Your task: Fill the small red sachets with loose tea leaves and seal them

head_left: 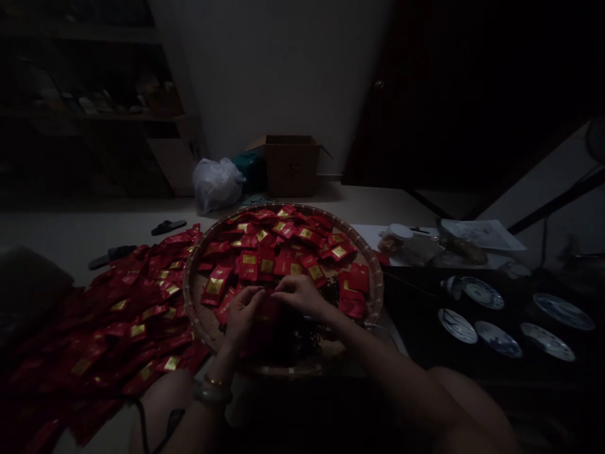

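Both hands meet over a round woven bamboo tray (pixel 378 284). My left hand (pixel 243 310) pinches the upper left edge of a red packet (pixel 267 312) that hangs upright. At the packet's top right, my right hand (pixel 302 295) has its thumb and fingers closed on the same edge. Several red packets (pixel 249 265) with gold labels fill the far part of the tray. Dark loose bits (pixel 305 340), perhaps dried leaves, lie in the near part below my right hand. Dim light hides the packet's lower end.
A big heap of red packets (pixel 137 331) covers the floor on the left, by dark slippers (pixel 169 226). Behind the tray are a white plastic bag (pixel 217 183) and a cardboard box (pixel 292 167). At right, a dark table (pixel 416 328) holds several blue-and-white dishes (pixel 498 338).
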### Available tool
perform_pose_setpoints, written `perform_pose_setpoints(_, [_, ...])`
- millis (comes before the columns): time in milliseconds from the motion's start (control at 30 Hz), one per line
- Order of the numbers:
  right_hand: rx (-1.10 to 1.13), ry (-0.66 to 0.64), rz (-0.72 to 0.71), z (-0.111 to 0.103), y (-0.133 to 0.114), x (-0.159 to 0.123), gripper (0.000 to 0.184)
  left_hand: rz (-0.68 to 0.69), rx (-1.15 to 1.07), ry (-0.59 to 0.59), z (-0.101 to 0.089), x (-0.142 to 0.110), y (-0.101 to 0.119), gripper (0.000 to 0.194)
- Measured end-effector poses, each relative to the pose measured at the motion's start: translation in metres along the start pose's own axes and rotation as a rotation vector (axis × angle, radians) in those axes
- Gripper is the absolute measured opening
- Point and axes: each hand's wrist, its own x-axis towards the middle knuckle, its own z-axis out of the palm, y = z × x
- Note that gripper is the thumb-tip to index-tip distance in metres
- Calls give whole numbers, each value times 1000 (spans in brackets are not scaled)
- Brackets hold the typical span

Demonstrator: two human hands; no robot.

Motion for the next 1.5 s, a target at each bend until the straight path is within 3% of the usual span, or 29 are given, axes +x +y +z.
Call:
perform_pose_setpoints(100, [12,5,49,-1,2,5,8,-61,4,-47,0,0,0,39])
perform_pose_setpoints(200, [23,64,54,-3,3,6,11,-117,0,-170,2,-2,1,43])
perform_pose_setpoints(333, [31,172,-124,-6,-2,-1,9,-127,-2,-317,5,-4,-1,52])
perform_pose_setpoints(467, [-218,164,-408,-15,-11,-10,24,8,109,-202,5,-5,-4,45])
perform_pose_setpoints(700, [-839,7,-499,-26,-33,-13,20,234,404,-163,1,-9,-6,30])
perform_pose_setpoints(900, [-927,18,-786,-21,-43,-20,27,260,364,-143,0,-7,-16,29])
perform_pose_setpoints(1067, [-914,19,-714,-17,-38,-19,14,249,405,-149,0,-7,-16,30])
perform_pose_setpoints(1200, [-963,-88,-597,-16,-38,-17,9,251,448,-156,0,-7,-12,29])
perform_pose_setpoints(1300, [-948,-152,-595,-17,-38,-16,10,276,464,-217,0,-6,-14,26])
perform_pose_setpoints(1433, [-716,-5,-598,-22,-34,-17,13,285,460,-239,0,-5,-17,27])
perform_pose_setpoints(1500, [-526,108,-523,-25,-31,-18,25,272,427,-246,0,-6,-15,34])
